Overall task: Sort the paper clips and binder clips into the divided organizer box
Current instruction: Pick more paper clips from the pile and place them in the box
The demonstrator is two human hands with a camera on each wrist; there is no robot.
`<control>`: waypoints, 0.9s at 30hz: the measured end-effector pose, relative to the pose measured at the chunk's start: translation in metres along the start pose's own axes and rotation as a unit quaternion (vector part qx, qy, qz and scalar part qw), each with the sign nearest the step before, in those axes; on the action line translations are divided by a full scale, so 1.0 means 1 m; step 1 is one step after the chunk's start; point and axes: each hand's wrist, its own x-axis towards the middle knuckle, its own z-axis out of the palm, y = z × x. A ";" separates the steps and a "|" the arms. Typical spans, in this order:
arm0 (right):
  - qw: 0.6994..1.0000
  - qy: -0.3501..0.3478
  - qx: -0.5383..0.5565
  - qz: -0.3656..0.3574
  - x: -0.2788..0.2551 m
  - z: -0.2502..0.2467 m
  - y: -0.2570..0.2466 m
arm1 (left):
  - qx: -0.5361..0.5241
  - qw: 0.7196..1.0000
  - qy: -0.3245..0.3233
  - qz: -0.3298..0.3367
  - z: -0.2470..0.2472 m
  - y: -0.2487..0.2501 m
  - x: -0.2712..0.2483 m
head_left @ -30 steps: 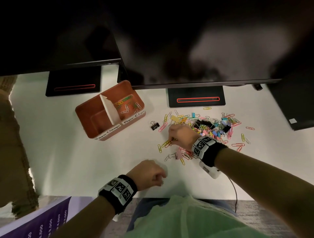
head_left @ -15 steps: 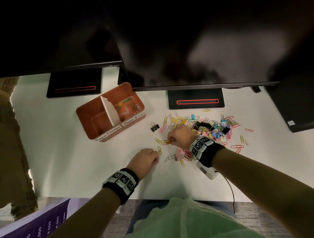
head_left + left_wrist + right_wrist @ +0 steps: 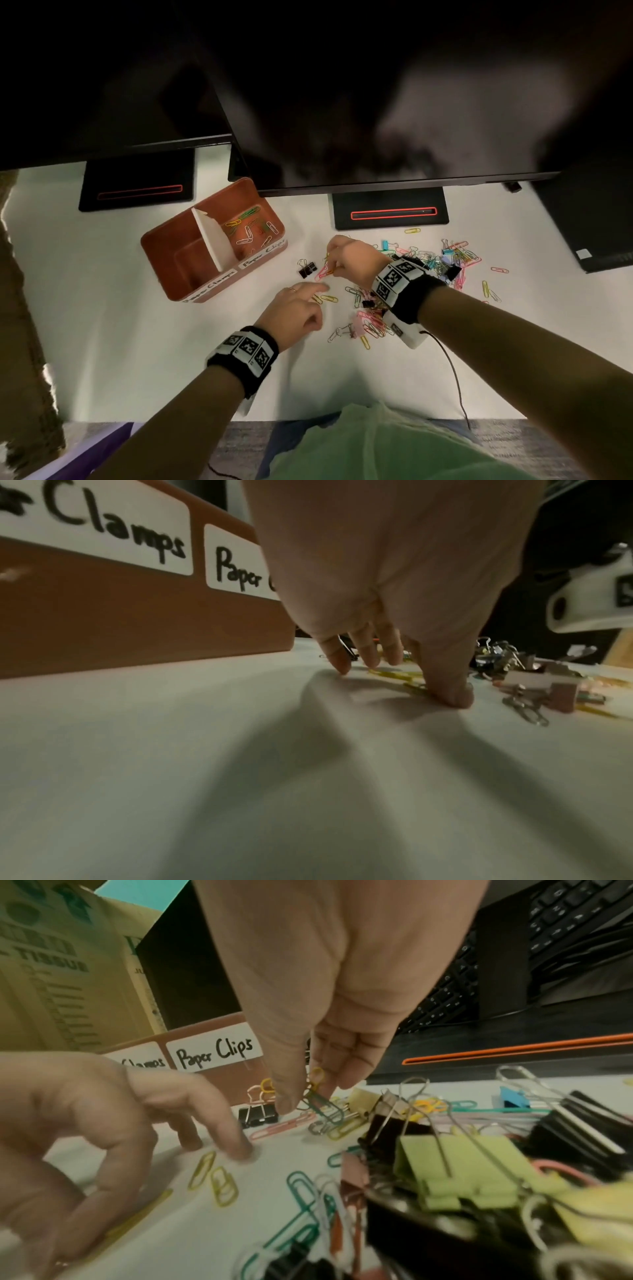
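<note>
The brown divided organizer box (image 3: pixel 178 270) stands at the left, with several paper clips (image 3: pixel 251 228) in its right compartment, labelled "Paper Clips" (image 3: pixel 215 1051). Its left compartment looks bare. My right hand (image 3: pixel 331 270) hovers just right of a black binder clip (image 3: pixel 307 269) and pinches a few paper clips (image 3: pixel 316 1096), yellow and green, between thumb and fingers. My left hand (image 3: pixel 317 297) reaches onto the table in front of it. Its fingertips (image 3: pixel 339 666) touch the surface, and the thumb presses on a yellow paper clip (image 3: pixel 409 681).
A mixed pile of coloured paper clips and binder clips (image 3: pixel 431 260) spreads right of my hands, with a pink binder clip (image 3: pixel 354 327) nearer me. Monitor stands (image 3: pixel 390 212) and dark screens line the back. A cable (image 3: pixel 448 370) trails from my right wrist.
My left hand has moved from near the table's front edge forward to the yellow clips and spread its fingers. My right hand has risen and shifted away from me with its clips.
</note>
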 end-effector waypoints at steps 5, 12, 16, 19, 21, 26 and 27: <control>0.998 -0.050 -0.040 -0.017 0.014 0.006 -0.004 | -0.018 0.999 0.035 0.005 0.005 -0.005 0.003; 0.997 -0.044 -0.064 -0.002 0.019 0.014 -0.004 | -0.053 0.996 0.039 -0.064 -0.001 -0.007 0.014; 0.997 -0.040 -0.066 0.011 0.017 0.016 -0.005 | -0.053 0.995 0.030 -0.079 -0.002 -0.004 0.017; 0.993 -0.077 -0.087 0.008 0.017 0.014 -0.005 | -0.047 0.996 0.024 -0.072 0.000 -0.003 0.015; 0.994 -0.075 -0.078 0.013 0.012 0.011 -0.004 | -0.070 0.994 0.039 -0.074 -0.005 0.001 0.012; 1.000 0.027 -0.001 0.006 -0.008 -0.023 -0.015 | -0.135 0.972 0.168 -0.090 -0.054 0.013 -0.003; 0.998 0.055 0.014 -0.004 -0.009 -0.033 -0.022 | -0.136 0.964 0.205 -0.098 -0.069 0.011 -0.006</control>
